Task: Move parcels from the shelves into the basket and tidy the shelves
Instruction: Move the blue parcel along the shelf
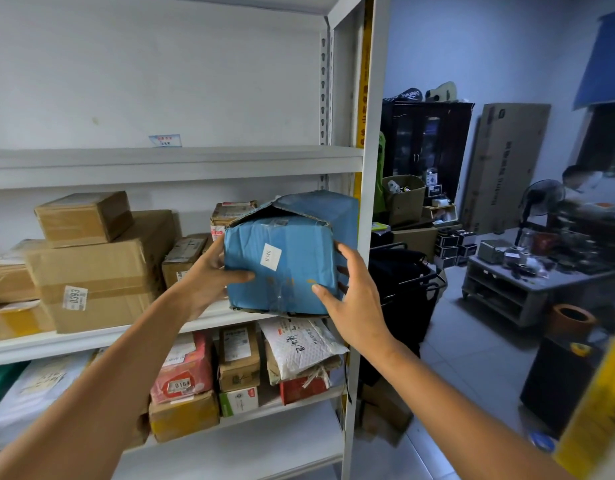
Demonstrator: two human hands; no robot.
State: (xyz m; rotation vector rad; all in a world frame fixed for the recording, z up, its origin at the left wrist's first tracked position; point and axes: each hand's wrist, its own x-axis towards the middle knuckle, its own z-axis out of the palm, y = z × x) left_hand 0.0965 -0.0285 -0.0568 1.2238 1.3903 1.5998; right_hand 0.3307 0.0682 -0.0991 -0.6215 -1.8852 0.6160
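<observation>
The crumpled blue paper-wrapped box parcel (285, 265) is at the right end of the white metal middle shelf (91, 341), its base jutting over the front edge. Both hands clasp it, the left hand (209, 271) on its left face and the right hand (351, 296) on its right. The black frame basket (403, 282) stands just past the shelf's right end, so the carry looks to go rightward, on the right arm's side.

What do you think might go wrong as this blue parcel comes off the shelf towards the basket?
1. The blue parcel's top flap gapes open, so tilting it may spill the contents.
2. The left hand and right hand hold it only by its sides; the crumpled wrapping might slip.
3. The shelf upright stands between it and the black basket, so a swing to the right may knock it.
</observation>
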